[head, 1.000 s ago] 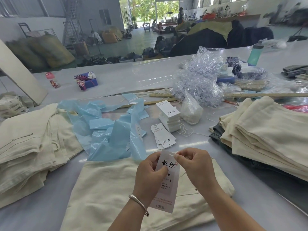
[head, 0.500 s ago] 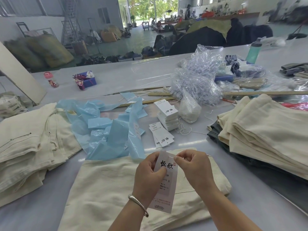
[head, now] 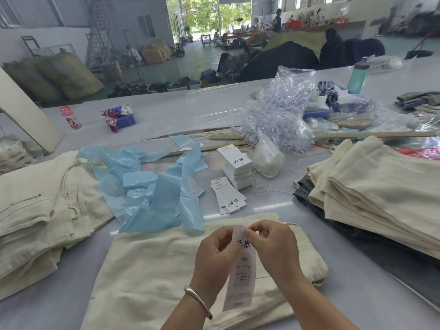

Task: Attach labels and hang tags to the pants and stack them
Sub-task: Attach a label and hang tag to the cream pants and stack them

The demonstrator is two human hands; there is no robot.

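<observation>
In the lower centre of the frame we hold one hang tag (head: 240,270) upright above a folded pair of cream pants (head: 147,270) that lies flat on the table (head: 371,303). Our left hand (head: 214,253) grips the left edge of the tag between thumb and curled fingers. Our right hand (head: 271,248) pinches the top of the tag, at its upper corner, with thumb and first finger closed on it. A thin string seems to be there, but it is too fine to see surely.

We judge that the step now is to pass the string through the hole at the top of the tag, before we tie it to the pants. To do this well, we should keep the left hand steady and let only the right fingers work. We should hold the tag low and close over the pants, near the waist edge at the upper side of the fold, so the string reaches a loop easily.

More tags (head: 228,198) lie in the middle of the frame, beside a white stack of tags (head: 235,167). A bag of string (head: 267,158) stands just right of them. Pants wait in piles at the left (head: 40,201) and right (head: 381,186) edges; which one is finished, we cannot tell.
</observation>
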